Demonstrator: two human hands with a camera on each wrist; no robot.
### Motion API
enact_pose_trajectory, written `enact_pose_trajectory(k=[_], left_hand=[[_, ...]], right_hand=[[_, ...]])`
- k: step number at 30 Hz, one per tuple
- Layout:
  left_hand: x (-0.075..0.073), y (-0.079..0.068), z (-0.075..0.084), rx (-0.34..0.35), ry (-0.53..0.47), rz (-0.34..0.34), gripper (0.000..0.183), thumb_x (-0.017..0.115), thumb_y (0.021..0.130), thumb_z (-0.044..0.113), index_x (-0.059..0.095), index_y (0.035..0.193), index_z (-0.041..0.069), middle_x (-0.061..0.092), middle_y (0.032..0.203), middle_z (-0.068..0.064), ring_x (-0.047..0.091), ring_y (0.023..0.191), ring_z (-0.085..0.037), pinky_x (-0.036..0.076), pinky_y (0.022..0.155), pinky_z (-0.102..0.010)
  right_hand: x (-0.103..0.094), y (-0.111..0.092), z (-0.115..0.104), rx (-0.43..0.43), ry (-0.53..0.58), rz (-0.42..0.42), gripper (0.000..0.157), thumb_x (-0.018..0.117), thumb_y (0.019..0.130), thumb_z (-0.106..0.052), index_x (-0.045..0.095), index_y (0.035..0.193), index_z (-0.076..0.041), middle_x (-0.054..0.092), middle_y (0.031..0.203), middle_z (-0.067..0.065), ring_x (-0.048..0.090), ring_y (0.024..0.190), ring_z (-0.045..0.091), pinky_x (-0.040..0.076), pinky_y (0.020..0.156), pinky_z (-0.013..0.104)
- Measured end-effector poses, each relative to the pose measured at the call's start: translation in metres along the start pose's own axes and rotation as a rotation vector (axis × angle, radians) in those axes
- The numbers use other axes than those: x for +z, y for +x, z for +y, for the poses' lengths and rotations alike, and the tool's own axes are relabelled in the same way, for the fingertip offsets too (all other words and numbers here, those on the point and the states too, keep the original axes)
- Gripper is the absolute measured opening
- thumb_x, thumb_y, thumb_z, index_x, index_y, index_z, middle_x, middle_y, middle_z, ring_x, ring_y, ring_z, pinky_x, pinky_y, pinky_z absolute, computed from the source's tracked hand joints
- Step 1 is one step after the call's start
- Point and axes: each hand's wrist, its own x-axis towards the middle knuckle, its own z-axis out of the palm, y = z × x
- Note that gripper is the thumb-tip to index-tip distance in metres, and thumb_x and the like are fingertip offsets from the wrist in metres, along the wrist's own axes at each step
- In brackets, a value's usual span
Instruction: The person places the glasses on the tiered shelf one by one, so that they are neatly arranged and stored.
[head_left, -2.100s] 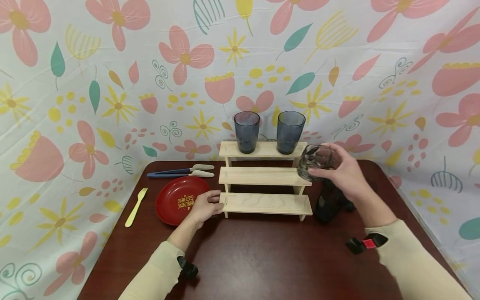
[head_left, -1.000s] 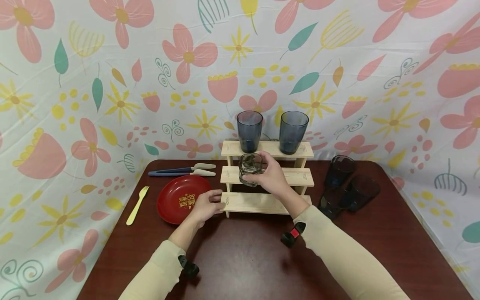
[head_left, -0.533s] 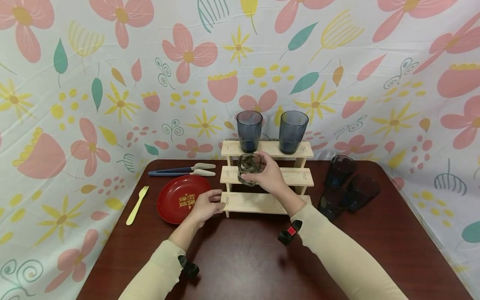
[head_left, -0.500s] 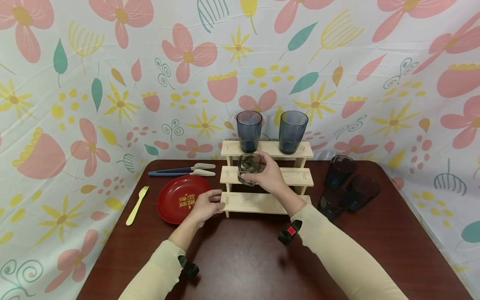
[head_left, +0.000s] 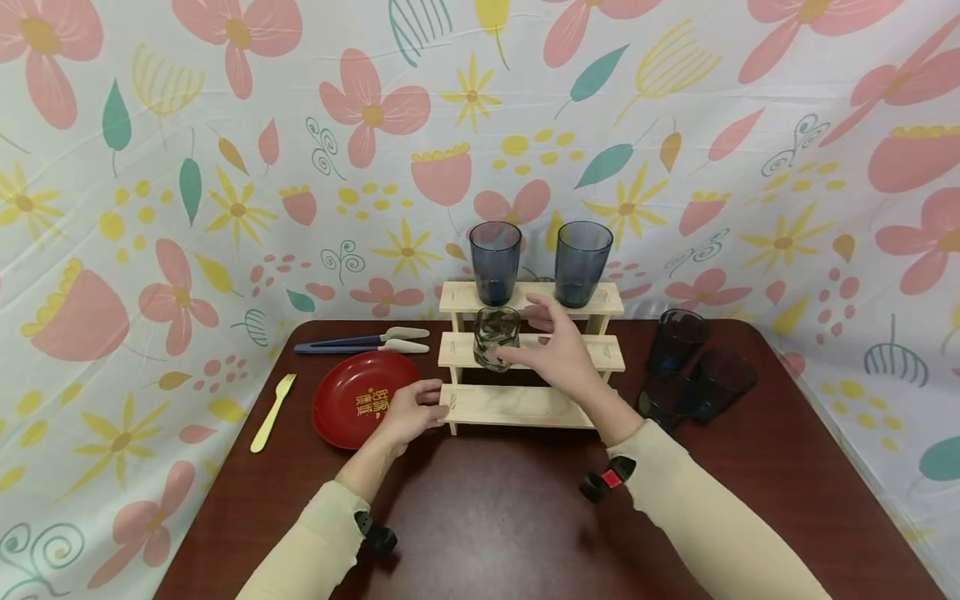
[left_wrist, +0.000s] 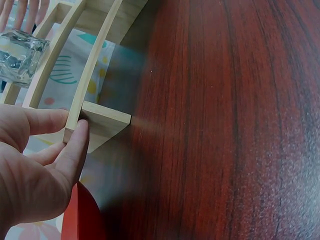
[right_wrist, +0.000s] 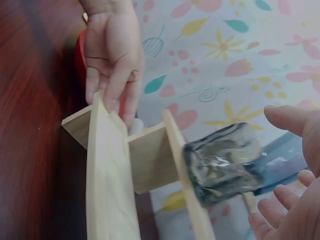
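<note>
A three-tier wooden shelf rack [head_left: 531, 405] stands at the table's back. My left hand [head_left: 407, 415] pinches the left end of its lowest board, thumb on one face and fingers on the other in the left wrist view. On the middle board, at its left side, a short clear drinking glass [head_left: 495, 337] stands upright. My right hand [head_left: 558, 350] is just right of it, fingers spread and apart from the glass in the right wrist view [right_wrist: 295, 185]. Two tall blue-grey tumblers, a left one [head_left: 495, 265] and a right one [head_left: 582, 265], stand on the top board.
A red plate [head_left: 341, 408] lies left of the rack, partly behind my left hand. Two blue-handled utensils [head_left: 337, 345] with pale ends and a yellow fork [head_left: 273, 414] lie near it. Several dark glasses [head_left: 677, 340] stand together at the right. Flowered cloth [head_left: 367, 192] hangs behind.
My right hand carried the short glass left from the right side to the middle board, then let go and drew slightly right with fingers spread. My left hand stays at the lowest board.
</note>
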Motion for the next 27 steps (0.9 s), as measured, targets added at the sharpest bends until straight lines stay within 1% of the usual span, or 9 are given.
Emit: enact_pose_trajectory(k=[5,9,13,15,18,22,24,25,27], left_hand=[[0.000,0.000,0.000,-0.002,0.000,-0.002,0.053,0.069,0.093,-0.004,0.053,0.144,-0.008,0.064,0.125,-0.026,0.070,0.093,-0.026,0.063,0.082,-0.040],[0.000,0.000,0.000,-0.003,-0.001,-0.004,0.053,0.069,0.093,-0.004,0.054,0.144,-0.007,0.064,0.125,-0.026,0.070,0.094,-0.026,0.063,0.083,-0.041],[0.000,0.000,0.000,0.000,-0.003,-0.005,0.054,0.070,0.094,-0.003,0.054,0.145,-0.007,0.064,0.126,-0.027,0.070,0.095,-0.027,0.063,0.084,-0.043],[-0.001,-0.001,0.000,0.001,-0.004,-0.005,0.054,0.070,0.093,-0.003,0.053,0.145,-0.007,0.064,0.126,-0.027,0.070,0.095,-0.027,0.063,0.084,-0.044],[-0.001,-0.001,0.001,-0.001,-0.002,-0.008,0.055,0.070,0.093,-0.004,0.052,0.145,-0.008,0.064,0.126,-0.027,0.070,0.096,-0.028,0.062,0.085,-0.045],[-0.001,-0.001,0.001,-0.006,-0.003,-0.014,0.055,0.069,0.093,-0.005,0.052,0.146,-0.008,0.063,0.126,-0.027,0.070,0.097,-0.028,0.062,0.085,-0.044],[-0.001,-0.001,0.001,-0.001,0.003,-0.018,0.055,0.068,0.093,-0.005,0.051,0.145,-0.009,0.063,0.126,-0.027,0.070,0.097,-0.029,0.062,0.085,-0.043],[-0.001,-0.001,0.000,-0.004,0.004,-0.018,0.056,0.069,0.093,-0.005,0.051,0.145,-0.009,0.064,0.125,-0.027,0.070,0.098,-0.029,0.063,0.085,-0.043],[-0.001,0.000,0.000,-0.006,0.005,-0.018,0.056,0.069,0.093,-0.005,0.051,0.145,-0.009,0.064,0.125,-0.026,0.070,0.097,-0.029,0.063,0.084,-0.042]], right_hand=[[-0.025,-0.016,-0.006,-0.063,-0.049,0.042,0.090,0.090,0.083,-0.025,0.039,0.157,-0.014,0.049,0.150,0.018,0.048,0.136,0.037,0.041,0.110,0.059],[-0.051,-0.034,-0.008,-0.121,-0.110,0.088,0.087,0.089,0.085,-0.020,0.041,0.156,-0.009,0.051,0.148,0.020,0.049,0.136,0.036,0.043,0.109,0.059],[-0.078,-0.053,-0.008,-0.123,-0.181,0.138,0.090,0.089,0.085,-0.020,0.037,0.159,-0.010,0.050,0.150,0.017,0.048,0.136,0.036,0.042,0.109,0.059],[-0.091,-0.063,-0.006,-0.105,-0.226,0.170,0.092,0.089,0.085,-0.023,0.036,0.160,-0.014,0.049,0.151,0.013,0.048,0.136,0.035,0.043,0.109,0.057],[-0.108,-0.076,0.003,-0.077,-0.285,0.214,0.093,0.090,0.084,-0.025,0.036,0.160,-0.018,0.050,0.151,0.009,0.048,0.136,0.031,0.044,0.107,0.051],[-0.125,-0.091,0.022,-0.049,-0.339,0.266,0.093,0.090,0.084,-0.025,0.037,0.160,-0.021,0.049,0.151,0.008,0.047,0.136,0.030,0.042,0.104,0.030],[-0.131,-0.098,0.032,-0.033,-0.363,0.284,0.093,0.090,0.084,-0.027,0.036,0.160,-0.022,0.049,0.151,0.009,0.046,0.136,0.031,0.039,0.102,0.023],[-0.133,-0.100,0.037,-0.026,-0.370,0.289,0.093,0.089,0.085,-0.027,0.036,0.161,-0.022,0.048,0.152,0.011,0.046,0.136,0.033,0.039,0.103,0.024],[-0.136,-0.105,0.047,-0.010,-0.380,0.292,0.093,0.088,0.086,-0.028,0.035,0.161,-0.021,0.048,0.153,0.012,0.044,0.138,0.035,0.039,0.109,0.034]])
